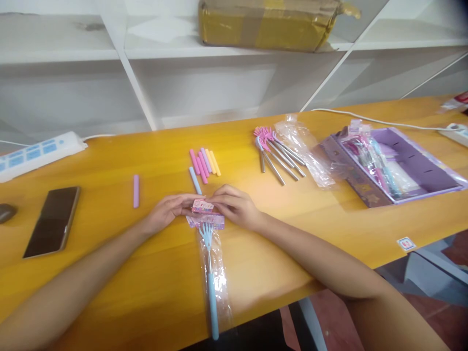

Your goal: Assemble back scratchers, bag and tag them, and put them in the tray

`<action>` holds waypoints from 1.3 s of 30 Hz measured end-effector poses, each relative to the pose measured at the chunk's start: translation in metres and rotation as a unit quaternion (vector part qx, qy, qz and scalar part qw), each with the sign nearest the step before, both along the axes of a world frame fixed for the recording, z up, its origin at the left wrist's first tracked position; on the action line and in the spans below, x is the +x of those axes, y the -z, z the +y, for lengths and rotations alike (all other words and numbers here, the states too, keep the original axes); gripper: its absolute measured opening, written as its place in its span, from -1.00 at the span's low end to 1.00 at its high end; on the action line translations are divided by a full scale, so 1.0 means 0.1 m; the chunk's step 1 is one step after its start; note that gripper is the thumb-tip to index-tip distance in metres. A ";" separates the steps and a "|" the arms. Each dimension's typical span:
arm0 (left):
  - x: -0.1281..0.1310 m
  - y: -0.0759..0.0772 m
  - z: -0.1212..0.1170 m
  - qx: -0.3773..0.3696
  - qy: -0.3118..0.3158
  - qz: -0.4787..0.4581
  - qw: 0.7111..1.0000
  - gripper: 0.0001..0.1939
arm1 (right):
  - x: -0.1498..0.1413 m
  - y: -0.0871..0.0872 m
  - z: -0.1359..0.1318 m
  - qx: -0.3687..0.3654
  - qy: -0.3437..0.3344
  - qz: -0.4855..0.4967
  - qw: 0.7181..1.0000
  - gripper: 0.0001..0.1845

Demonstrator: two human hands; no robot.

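At the blue back-scratcher's [212, 292] head, both hands [166, 213] [237, 206] grip a pink label [202, 206], print unreadable.

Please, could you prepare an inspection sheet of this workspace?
Surface: yellow wooden-looking table.
Job's things: blue scratcher inside clear bag, printed card above its hand-shaped end; coloured tubes farther back.
Clutter: phone, power strip, purple box holding wrapped items.
Hands: left hand and right hand at the printed card; grip unclear.
Cables: white cable along the back right.
Surroundings: white shelves behind, carrying a taped carton.
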State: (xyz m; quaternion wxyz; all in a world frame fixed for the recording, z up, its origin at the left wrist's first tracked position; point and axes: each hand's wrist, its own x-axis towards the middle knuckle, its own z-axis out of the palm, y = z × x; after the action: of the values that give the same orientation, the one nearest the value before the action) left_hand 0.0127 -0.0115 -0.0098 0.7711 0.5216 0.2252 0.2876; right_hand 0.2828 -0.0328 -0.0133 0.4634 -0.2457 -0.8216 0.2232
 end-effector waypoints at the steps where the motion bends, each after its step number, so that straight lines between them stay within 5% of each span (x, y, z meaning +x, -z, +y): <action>1: 0.00 0.00 0.00 0.000 0.004 0.000 1.000 -0.49 | 0.00 0.00 0.00 0.002 0.001 -0.002 1.000 -0.66; 29: 0.00 -0.03 0.00 0.023 0.003 0.024 0.999 -0.52 | 0.06 0.12 -0.03 -0.027 -0.026 -0.088 0.995 -0.60; 39: 0.01 -0.05 0.01 0.025 0.004 0.016 1.000 -0.50 | 0.03 0.06 -0.05 -0.061 0.027 -0.062 0.996 -0.53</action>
State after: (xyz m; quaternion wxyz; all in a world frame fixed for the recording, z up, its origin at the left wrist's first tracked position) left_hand 0.0141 -0.0109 -0.0050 0.7554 0.5460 0.2277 0.2817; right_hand 0.2863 -0.0373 -0.0192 0.4020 -0.3084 -0.8267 0.2448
